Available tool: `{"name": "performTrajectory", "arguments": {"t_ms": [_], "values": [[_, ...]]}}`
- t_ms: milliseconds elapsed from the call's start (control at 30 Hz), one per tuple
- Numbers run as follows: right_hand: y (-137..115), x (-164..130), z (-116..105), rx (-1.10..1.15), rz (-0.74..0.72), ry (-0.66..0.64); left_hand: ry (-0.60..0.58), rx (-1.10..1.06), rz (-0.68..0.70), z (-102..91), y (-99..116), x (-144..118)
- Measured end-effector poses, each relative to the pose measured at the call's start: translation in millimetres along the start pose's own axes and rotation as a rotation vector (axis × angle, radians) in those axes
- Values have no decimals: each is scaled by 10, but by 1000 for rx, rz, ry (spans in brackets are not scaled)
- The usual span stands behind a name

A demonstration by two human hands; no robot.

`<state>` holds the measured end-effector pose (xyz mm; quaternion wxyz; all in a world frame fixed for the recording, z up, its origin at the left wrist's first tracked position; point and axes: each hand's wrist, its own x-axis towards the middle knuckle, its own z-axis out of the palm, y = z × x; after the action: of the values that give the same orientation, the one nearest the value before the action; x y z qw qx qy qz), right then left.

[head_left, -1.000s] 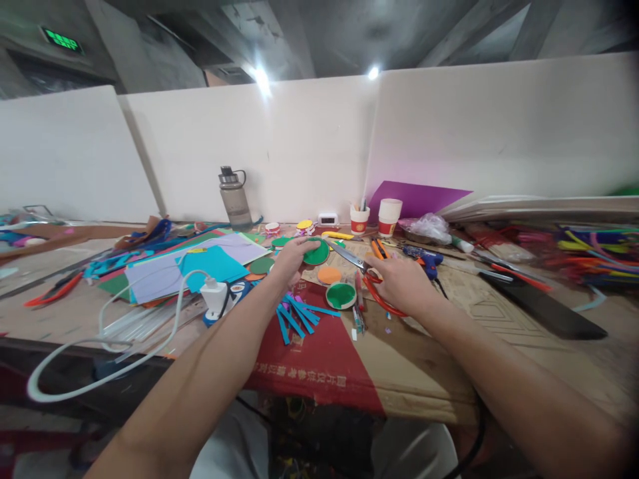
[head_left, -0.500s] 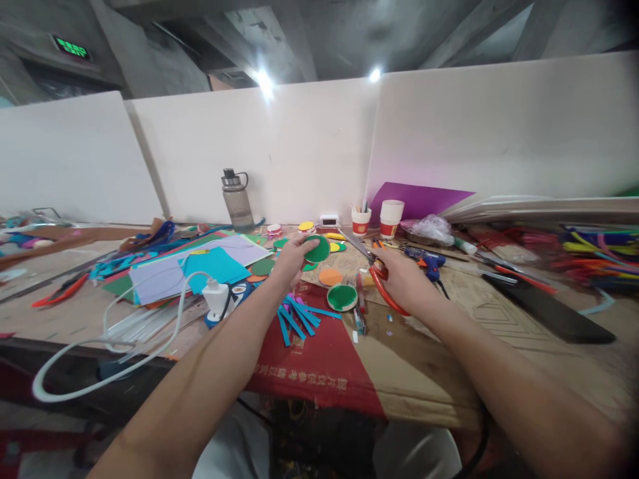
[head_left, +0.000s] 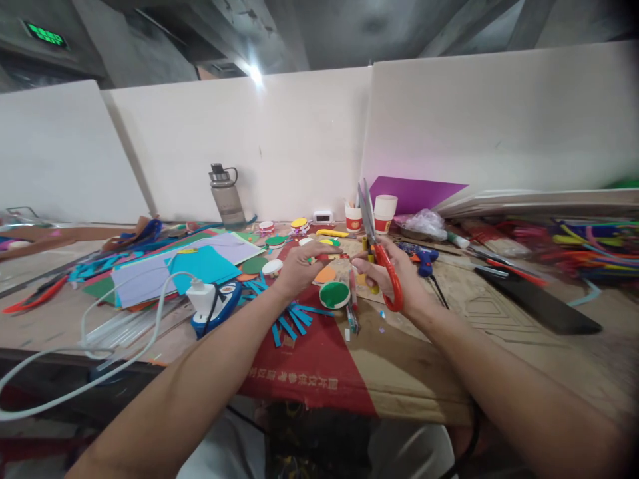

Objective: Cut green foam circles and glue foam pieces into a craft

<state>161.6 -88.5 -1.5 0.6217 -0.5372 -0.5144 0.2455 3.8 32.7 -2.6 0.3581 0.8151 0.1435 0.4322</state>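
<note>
In the head view my right hand [head_left: 399, 269] grips scissors [head_left: 392, 279] with orange handles, their blades pointing up and slightly apart. A yellow stick-like thing [head_left: 372, 269] shows between its fingers; its kind is unclear. My left hand [head_left: 304, 263] is to the left, fingers pinched and reaching toward the right fingertips. Whatever is in that pinch is too small or edge-on to make out. Below and between the hands lies a round lid-like piece with a green centre [head_left: 334, 295]. An orange paper circle [head_left: 325, 275] lies just behind it.
Blue paper strips [head_left: 294, 319] and a power strip [head_left: 219, 309] lie left of centre, near coloured paper sheets [head_left: 204, 269]. Farther back stand a water bottle [head_left: 227, 196] and paper cups [head_left: 385, 211]. A blue glue gun [head_left: 424, 259] and a black bar [head_left: 539, 303] are at right.
The green circle that my left hand held up is no longer plainly visible. My right hand has turned the scissors upright, and both hands have come closer together.
</note>
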Motion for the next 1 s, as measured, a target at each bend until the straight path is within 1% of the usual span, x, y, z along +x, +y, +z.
{"name": "performTrajectory", "arguments": {"t_ms": [133,267,367,433,500,633,767,867,933,1000], "values": [[-32,-8,63,63,36,23,-31,43,29,52,18,-25],[-23,10,128,96,71,45,-45,168,64,120,74,-50],[-4,23,145,95,55,32,-30,274,113,156,90,-60],[7,28,146,116,27,37,-27,285,131,169,86,-62],[15,32,144,137,-14,41,-31,239,116,177,73,-60],[4,31,126,152,-87,29,-40,126,36,193,46,-50],[-34,26,97,101,-117,-13,-56,-28,-54,211,40,-42],[-46,25,83,54,-159,-26,-67,-126,-83,217,48,-39],[-40,26,80,42,-170,-27,-74,-138,-87,213,52,-38],[-32,26,79,26,-162,-34,-71,-104,-85,205,54,-37]]}}
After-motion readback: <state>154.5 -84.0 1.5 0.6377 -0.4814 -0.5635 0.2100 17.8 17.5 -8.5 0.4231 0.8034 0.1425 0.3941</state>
